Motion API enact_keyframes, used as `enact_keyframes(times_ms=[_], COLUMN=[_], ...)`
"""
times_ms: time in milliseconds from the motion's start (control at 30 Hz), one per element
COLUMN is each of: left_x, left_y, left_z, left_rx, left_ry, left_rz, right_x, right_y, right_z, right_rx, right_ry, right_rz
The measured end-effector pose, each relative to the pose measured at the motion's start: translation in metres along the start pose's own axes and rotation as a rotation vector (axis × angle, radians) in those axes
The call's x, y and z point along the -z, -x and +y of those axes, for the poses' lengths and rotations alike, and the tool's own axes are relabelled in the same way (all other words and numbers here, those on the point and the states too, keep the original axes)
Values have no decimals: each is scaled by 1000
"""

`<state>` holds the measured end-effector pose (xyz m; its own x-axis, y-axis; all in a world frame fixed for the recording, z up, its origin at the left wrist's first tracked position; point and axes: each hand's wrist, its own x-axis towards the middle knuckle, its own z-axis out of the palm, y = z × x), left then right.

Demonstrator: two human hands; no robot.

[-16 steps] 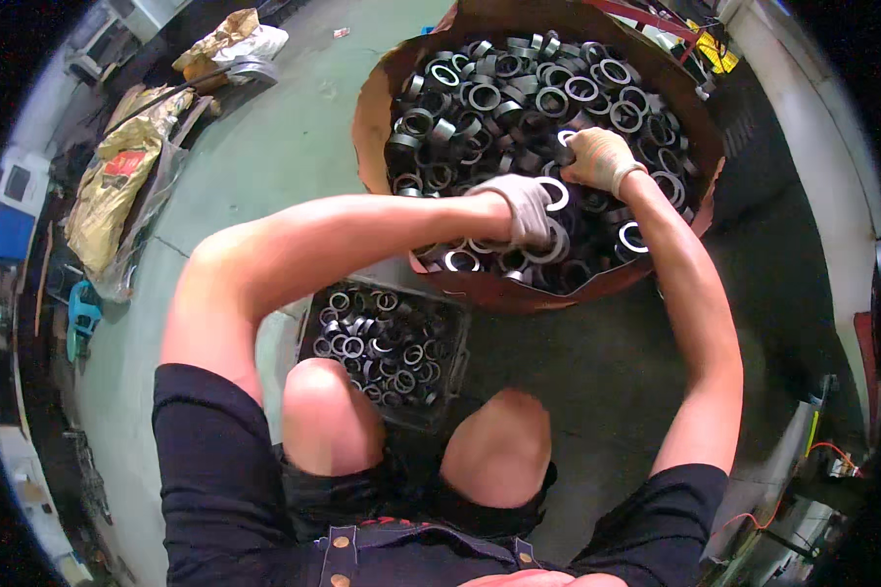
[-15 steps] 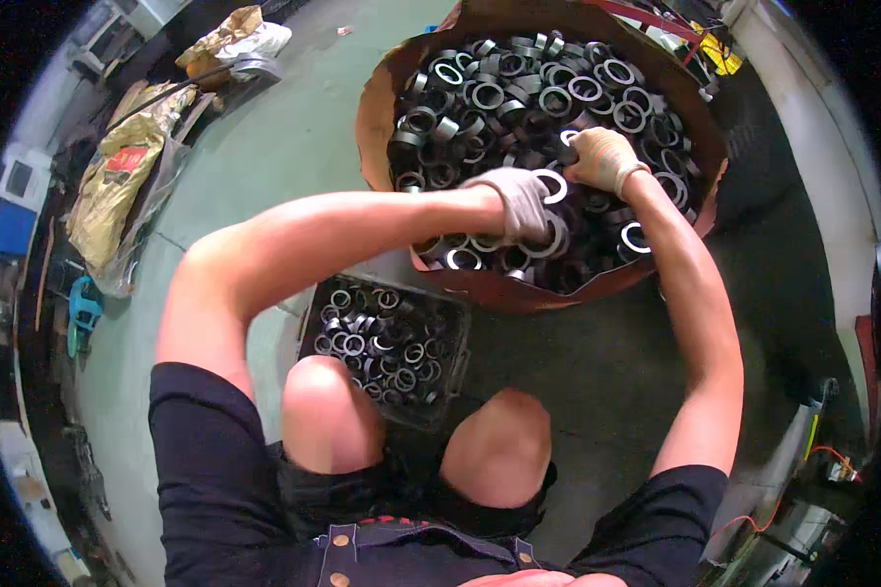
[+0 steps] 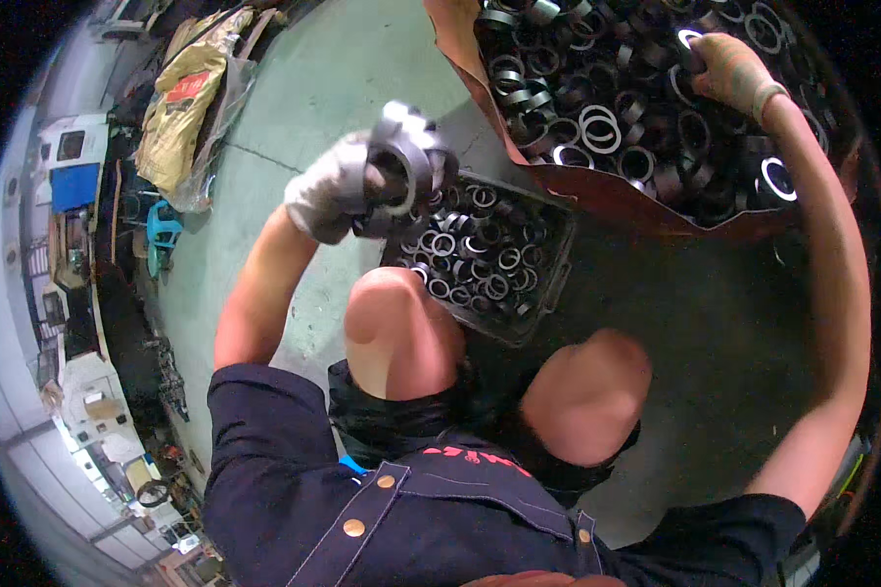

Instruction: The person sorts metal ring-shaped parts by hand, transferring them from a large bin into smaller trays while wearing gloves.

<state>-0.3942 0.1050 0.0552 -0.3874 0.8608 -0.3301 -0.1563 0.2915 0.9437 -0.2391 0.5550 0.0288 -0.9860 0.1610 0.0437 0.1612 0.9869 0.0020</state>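
Observation:
My left hand (image 3: 328, 191), in a pale work glove, is raised above the left side of the crate and closed on a bunch of metal rings (image 3: 401, 166). Some fingers are hidden behind the rings. My right hand (image 3: 736, 74), gloved too, reaches into the big container at the upper right. Its fingers are closed on a bright-faced metal ring (image 3: 690, 39). Dark metal rings (image 3: 599, 129) fill that container in a loose heap. Below my left hand, a crate (image 3: 556, 276) holds many smaller-looking rings (image 3: 468, 245).
The large container has a ragged brown wall (image 3: 607, 186) beside the crate. My knees (image 3: 401, 333) are close to the crate's near side. On the green floor (image 3: 294, 108) at the left lie a tan sack (image 3: 181, 117) and a turquoise plastic object (image 3: 162, 235).
My left hand has left the large container and moved left over the crate, carrying rings. My right hand stays at the heap with a ring. The view has swung left.

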Motion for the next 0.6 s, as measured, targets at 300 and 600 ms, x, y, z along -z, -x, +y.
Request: enact_keyframes(times_ms=[300,600], left_x=[-52,-70], left_y=[-57,-81], left_z=[-149,-151], left_rx=[703,464], left_ry=[-666,-656], left_rz=[-188,-456], right_x=[-16,-29], right_y=[2,-5], right_z=[24,30], right_rx=[28,899], right_ry=[-32,-747], right_rz=[16,645])
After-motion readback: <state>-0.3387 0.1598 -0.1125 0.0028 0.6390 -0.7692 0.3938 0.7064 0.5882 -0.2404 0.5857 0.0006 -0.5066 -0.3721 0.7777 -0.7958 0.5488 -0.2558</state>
